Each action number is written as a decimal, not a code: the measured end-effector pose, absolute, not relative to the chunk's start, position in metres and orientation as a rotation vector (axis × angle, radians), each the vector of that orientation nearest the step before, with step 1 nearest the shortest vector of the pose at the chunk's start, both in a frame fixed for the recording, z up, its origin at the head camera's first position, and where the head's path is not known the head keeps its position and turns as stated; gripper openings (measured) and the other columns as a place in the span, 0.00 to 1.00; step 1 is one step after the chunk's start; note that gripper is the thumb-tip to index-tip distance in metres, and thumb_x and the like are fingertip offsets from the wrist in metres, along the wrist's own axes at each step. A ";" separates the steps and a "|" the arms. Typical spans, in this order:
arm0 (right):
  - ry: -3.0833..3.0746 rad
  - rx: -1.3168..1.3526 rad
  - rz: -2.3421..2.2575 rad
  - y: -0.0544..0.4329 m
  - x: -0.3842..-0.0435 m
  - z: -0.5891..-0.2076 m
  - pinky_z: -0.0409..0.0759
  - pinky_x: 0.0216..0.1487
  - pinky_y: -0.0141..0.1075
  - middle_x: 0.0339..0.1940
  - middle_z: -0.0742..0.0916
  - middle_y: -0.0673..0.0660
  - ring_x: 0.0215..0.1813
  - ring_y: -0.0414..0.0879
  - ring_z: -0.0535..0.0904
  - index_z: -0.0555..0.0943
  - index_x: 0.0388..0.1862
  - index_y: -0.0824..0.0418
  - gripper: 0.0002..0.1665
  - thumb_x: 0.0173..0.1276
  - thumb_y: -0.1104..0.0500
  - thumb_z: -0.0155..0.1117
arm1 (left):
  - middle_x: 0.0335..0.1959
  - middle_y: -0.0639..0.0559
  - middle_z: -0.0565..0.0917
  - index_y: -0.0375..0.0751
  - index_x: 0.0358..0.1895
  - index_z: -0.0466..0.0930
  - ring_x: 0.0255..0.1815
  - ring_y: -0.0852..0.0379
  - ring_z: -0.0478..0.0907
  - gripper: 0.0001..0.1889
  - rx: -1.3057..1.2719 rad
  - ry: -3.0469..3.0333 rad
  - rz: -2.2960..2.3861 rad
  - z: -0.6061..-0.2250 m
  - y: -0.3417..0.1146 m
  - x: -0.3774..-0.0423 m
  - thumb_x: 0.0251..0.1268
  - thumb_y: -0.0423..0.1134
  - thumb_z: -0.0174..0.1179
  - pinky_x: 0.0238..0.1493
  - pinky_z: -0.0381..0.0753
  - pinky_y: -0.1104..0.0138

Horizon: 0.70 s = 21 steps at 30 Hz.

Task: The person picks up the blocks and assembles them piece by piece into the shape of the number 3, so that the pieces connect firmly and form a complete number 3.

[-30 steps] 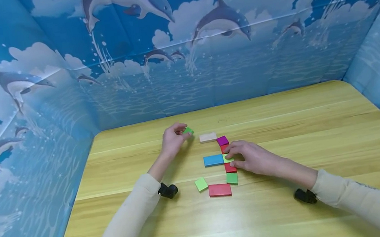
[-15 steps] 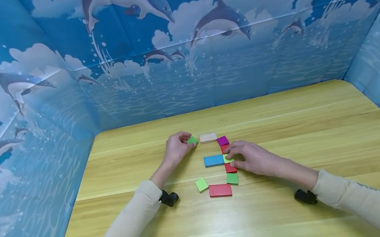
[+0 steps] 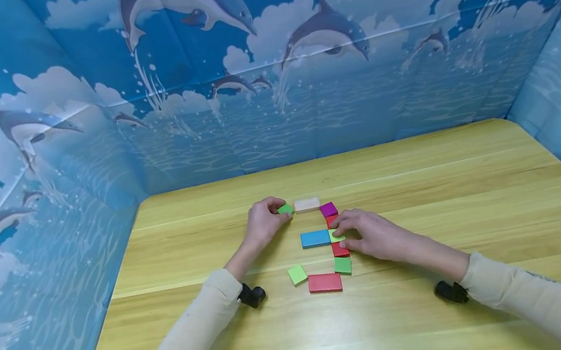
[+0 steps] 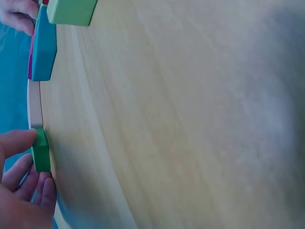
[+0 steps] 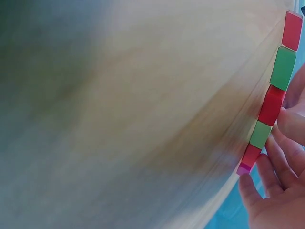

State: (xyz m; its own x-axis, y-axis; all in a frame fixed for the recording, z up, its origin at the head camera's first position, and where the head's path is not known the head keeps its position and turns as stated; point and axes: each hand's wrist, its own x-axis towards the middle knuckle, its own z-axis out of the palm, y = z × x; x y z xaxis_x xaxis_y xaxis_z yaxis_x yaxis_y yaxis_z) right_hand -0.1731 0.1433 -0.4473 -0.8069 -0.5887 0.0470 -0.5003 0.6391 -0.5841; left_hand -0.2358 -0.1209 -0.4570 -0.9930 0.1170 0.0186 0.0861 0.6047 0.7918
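My left hand (image 3: 263,221) pinches a green square block (image 3: 286,209) between thumb and fingers. The block sits at the left end of a pale wooden block (image 3: 307,205), and the left wrist view has the two end to end. To the right, my right hand (image 3: 375,233) rests at a column of small blocks, its fingers spread loosely. Its thumb is at a red block (image 5: 271,106); the fingertips lie by a lime block (image 5: 260,134) and another red block (image 5: 251,154). A purple block (image 3: 328,209) tops the column and a darker green one (image 3: 343,265) is at its bottom.
A blue rectangular block (image 3: 315,239) meets the column's left side at the lime block. Nearer me lie a long red block (image 3: 325,283) and a tilted lime square (image 3: 297,274). Dolphin-printed curtains (image 3: 274,123) rise behind the wooden table (image 3: 444,178).
My left hand has come nearer to me and slightly right, carrying the green block up to the pale block's left end. The right hand has stayed at the column.
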 end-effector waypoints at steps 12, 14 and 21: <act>2.711 -0.939 -0.921 0.143 -0.173 -0.448 0.73 0.61 0.51 0.57 0.81 0.50 0.61 0.53 0.75 0.86 0.49 0.56 0.13 0.65 0.61 0.70 | 0.37 0.49 0.82 0.37 0.49 0.84 0.38 0.54 0.74 0.16 0.188 2.789 1.368 -0.460 -0.120 -0.236 0.57 0.33 0.71 0.38 0.76 0.66; 2.715 -0.939 -0.911 0.143 -0.173 -0.448 0.73 0.61 0.51 0.57 0.81 0.50 0.61 0.53 0.75 0.86 0.49 0.56 0.13 0.65 0.61 0.70 | 0.38 0.49 0.82 0.37 0.49 0.84 0.38 0.54 0.74 0.16 0.191 2.788 1.373 -0.460 -0.120 -0.236 0.57 0.33 0.71 0.38 0.77 0.66; 2.724 -0.910 -0.873 0.142 -0.174 -0.444 0.74 0.60 0.50 0.57 0.81 0.52 0.61 0.54 0.75 0.86 0.48 0.55 0.13 0.65 0.59 0.71 | 0.41 0.49 0.83 0.37 0.51 0.84 0.39 0.54 0.74 0.17 0.204 2.771 1.390 -0.461 -0.119 -0.235 0.58 0.34 0.71 0.39 0.76 0.65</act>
State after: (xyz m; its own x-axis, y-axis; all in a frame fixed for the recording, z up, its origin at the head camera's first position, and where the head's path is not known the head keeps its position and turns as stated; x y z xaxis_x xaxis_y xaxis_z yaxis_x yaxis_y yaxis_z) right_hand -0.1735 0.1421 -0.4441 -0.8072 -0.5883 0.0491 -0.5072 0.6486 -0.5675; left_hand -0.2354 -0.1191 -0.4608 -0.9908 0.1325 0.0274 0.1012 0.5909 0.8004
